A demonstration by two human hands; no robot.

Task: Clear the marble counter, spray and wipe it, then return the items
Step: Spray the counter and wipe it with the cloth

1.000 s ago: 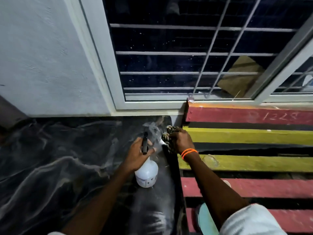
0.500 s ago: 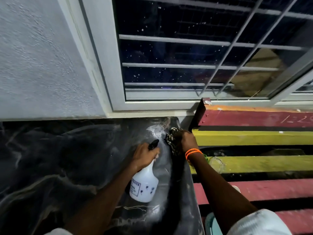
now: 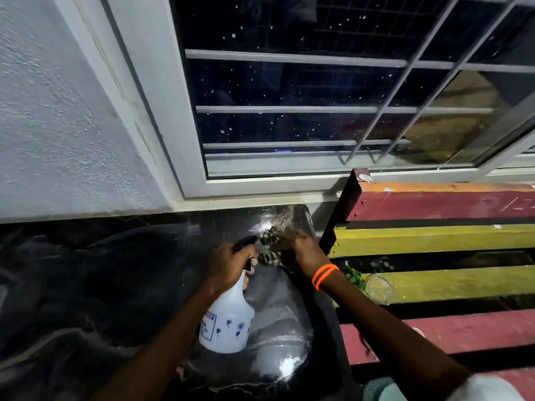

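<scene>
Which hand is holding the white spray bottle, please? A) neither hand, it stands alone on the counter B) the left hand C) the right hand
B: the left hand is wrapped around the neck of the white spray bottle, while the right hand presses a patterned cloth on the marble counter.

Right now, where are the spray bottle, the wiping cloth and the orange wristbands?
spray bottle (image 3: 228, 328), head view, on its white body below the neck.
wiping cloth (image 3: 267, 248), head view, on the patterned bunch left of the right hand's fingers.
orange wristbands (image 3: 324, 274), head view, on the bands across the right wrist.
</scene>
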